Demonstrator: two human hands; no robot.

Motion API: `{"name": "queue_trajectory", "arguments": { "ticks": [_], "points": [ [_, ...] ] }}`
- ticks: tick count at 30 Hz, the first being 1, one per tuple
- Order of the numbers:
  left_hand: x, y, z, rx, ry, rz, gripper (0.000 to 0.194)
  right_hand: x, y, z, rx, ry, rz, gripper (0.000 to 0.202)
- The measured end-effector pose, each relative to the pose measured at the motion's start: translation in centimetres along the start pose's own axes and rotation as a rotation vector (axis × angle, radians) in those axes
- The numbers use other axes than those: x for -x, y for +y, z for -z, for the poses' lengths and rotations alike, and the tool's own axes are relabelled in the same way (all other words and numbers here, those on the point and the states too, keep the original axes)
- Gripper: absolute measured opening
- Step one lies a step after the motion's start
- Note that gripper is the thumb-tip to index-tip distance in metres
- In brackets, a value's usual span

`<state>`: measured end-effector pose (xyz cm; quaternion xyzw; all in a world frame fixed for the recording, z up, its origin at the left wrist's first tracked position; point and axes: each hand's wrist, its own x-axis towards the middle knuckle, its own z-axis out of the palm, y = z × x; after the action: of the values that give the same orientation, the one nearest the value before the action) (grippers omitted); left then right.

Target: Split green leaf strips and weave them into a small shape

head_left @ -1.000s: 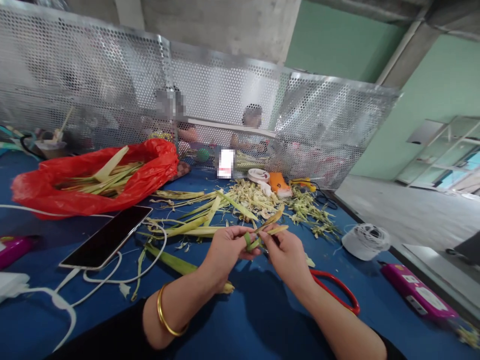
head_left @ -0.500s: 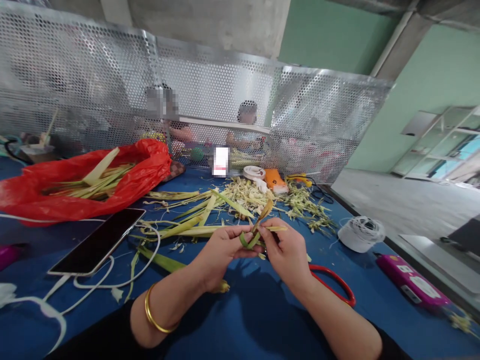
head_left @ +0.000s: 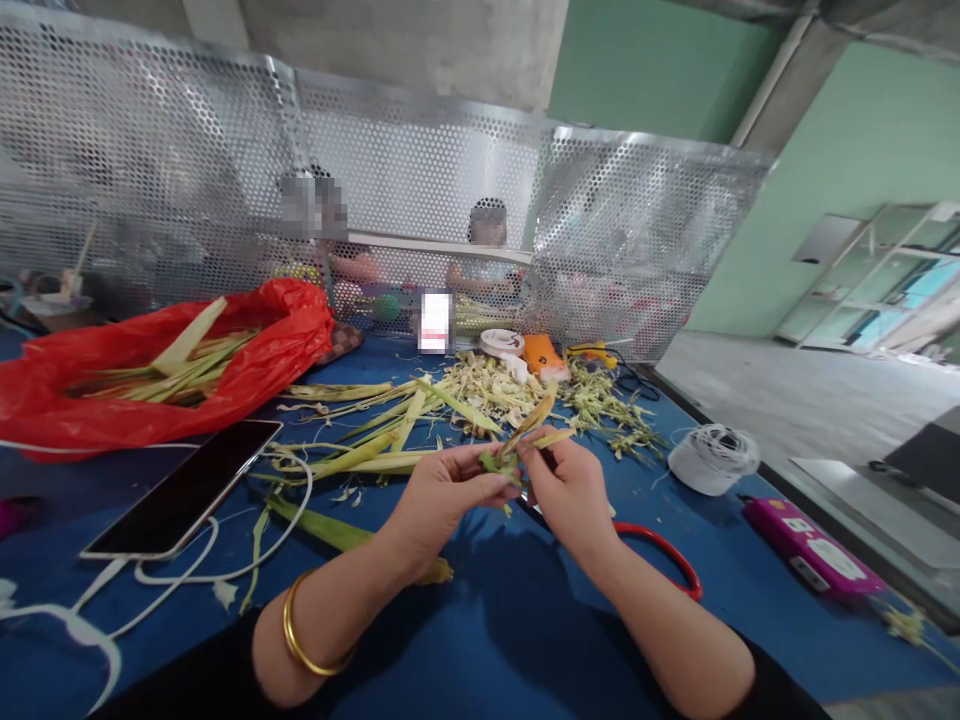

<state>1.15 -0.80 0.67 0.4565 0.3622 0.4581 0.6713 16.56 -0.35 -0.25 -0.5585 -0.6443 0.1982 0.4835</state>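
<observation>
Both hands meet over the blue table (head_left: 495, 660), working on a folded strip of corn husk (head_left: 538, 412), green at the fold and brown at its upper tip. My left hand (head_left: 439, 500) grips the green fold between thumb and fingers, palm side toward me. From the right, my right hand (head_left: 571, 488) pinches the husk just above that fold; a pale yellowish end sticks out past its fingers. Part of the fold is hidden by the fingers. Below my right forearm lies a red loop handle (head_left: 667, 548), apparently of scissors, partly covered by the hand.
Loose husks (head_left: 405, 425) and a heap of shreds (head_left: 487, 390) lie beyond my hands. Left are a red plastic bag (head_left: 292, 345) of husks and a phone (head_left: 187, 490) with a white cable. String (head_left: 712, 460) and a purple pack (head_left: 810, 548) lie right. People sit behind a perforated screen (head_left: 420, 150).
The green loop at my left fingers now looks flatter, with my left thumb laid across it. The whole view has shifted slightly; both hands keep their hold.
</observation>
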Motion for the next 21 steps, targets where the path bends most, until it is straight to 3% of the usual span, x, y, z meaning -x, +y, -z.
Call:
{"name": "queue_trajectory", "arguments": {
  "ticks": [6,8,12,15,18,21],
  "points": [
    [-0.5,0.2,0.2,-0.021,0.188,-0.077,0.037,-0.1,-0.1,-0.3,-0.306,-0.108,-0.181,0.03],
    [-0.6,0.4,0.6,-0.01,0.226,-0.091,0.039,0.2,-0.1,-0.2,-0.225,-0.157,-0.116,0.026],
    [-1.0,0.8,1.1,0.018,0.31,-0.115,0.04,1.1,-0.7,0.3,-0.025,-0.232,0.165,0.019],
    [-1.1,0.7,1.2,-0.013,0.314,-0.115,0.035,1.3,-1.6,0.8,-0.099,-0.348,0.29,0.019],
    [-0.9,0.5,0.9,-0.033,0.282,-0.094,0.033,1.1,-2.2,1.1,-0.265,-0.444,0.293,0.022],
    [-0.5,0.4,0.5,-0.063,0.212,-0.08,0.025,1.0,-1.9,1.1,-0.259,-0.377,0.411,0.022]
  ]
}}
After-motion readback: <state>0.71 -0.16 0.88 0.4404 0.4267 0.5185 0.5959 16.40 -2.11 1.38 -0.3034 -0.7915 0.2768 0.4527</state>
